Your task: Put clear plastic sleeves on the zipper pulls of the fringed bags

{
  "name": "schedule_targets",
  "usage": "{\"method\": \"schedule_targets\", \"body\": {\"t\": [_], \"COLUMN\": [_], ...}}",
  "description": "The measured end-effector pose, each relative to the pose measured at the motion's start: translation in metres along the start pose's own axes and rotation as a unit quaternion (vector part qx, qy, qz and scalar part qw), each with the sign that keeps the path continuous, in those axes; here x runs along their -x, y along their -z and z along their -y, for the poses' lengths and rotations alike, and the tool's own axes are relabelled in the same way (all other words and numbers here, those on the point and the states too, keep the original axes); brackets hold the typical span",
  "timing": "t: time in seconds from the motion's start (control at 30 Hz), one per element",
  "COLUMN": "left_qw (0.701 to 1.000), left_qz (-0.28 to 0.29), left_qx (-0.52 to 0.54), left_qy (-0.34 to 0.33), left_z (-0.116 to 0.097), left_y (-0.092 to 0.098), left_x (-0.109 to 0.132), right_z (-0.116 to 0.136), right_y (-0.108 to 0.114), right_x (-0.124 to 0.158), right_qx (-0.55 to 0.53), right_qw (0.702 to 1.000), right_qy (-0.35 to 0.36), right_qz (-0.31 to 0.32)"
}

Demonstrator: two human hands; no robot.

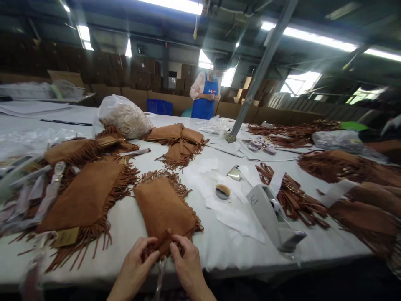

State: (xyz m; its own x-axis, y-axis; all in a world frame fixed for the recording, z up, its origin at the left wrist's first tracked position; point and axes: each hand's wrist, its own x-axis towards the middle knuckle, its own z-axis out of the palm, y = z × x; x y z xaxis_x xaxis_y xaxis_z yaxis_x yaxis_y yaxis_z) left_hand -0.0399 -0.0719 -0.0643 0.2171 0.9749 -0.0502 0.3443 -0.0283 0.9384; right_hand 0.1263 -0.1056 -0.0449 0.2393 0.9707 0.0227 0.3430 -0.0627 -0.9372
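A brown suede bag [164, 207] with fringe along its upper and right edges lies flat near the table's front edge. At its lower end, my left hand [138, 259] pinches a small brown leather piece [164, 243] from the left. My right hand [185, 257] has its thumb and fingers closed on the same piece from the right. A clear strip with a metal-looking end [160, 271] hangs down between my hands. Whether the small piece is part of the bag I cannot tell.
Fringed bags [84, 194] and wrapped straps [53, 188] lie at left. To the right are a brush [223, 190], a tape dispenser [269, 217], brown straps [294, 198] and more fringed pieces [363, 217]. A metal post [263, 71] rises beyond. A person in a blue apron [205, 98] stands across the table.
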Motion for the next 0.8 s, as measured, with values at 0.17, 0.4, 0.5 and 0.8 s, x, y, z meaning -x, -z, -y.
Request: {"method": "schedule_targets", "body": {"t": [0.17,0.4,0.5,0.8], "left_qw": [0.974,0.927,0.949,0.968], "left_qz": [0.009,-0.019,-0.003,0.01], "left_qx": [-0.148,-0.178,-0.122,-0.063], "left_qy": [-0.174,-0.33,-0.292,-0.242], "left_z": [0.009,0.012,-0.002,-0.005], "left_y": [0.004,-0.007,-0.02,-0.052], "left_x": [-0.001,-0.001,0.002,-0.006], "right_z": [-0.003,0.019,0.032,0.021], "right_y": [0.002,0.016,0.023,0.024], "right_x": [0.0,0.0,0.0,-0.001], "right_qx": [-0.117,-0.053,-0.018,0.038], "right_qw": [0.991,0.994,0.988,0.979], "right_qy": [-0.04,0.086,0.151,0.195], "right_qz": [0.051,0.037,0.038,-0.038]}}
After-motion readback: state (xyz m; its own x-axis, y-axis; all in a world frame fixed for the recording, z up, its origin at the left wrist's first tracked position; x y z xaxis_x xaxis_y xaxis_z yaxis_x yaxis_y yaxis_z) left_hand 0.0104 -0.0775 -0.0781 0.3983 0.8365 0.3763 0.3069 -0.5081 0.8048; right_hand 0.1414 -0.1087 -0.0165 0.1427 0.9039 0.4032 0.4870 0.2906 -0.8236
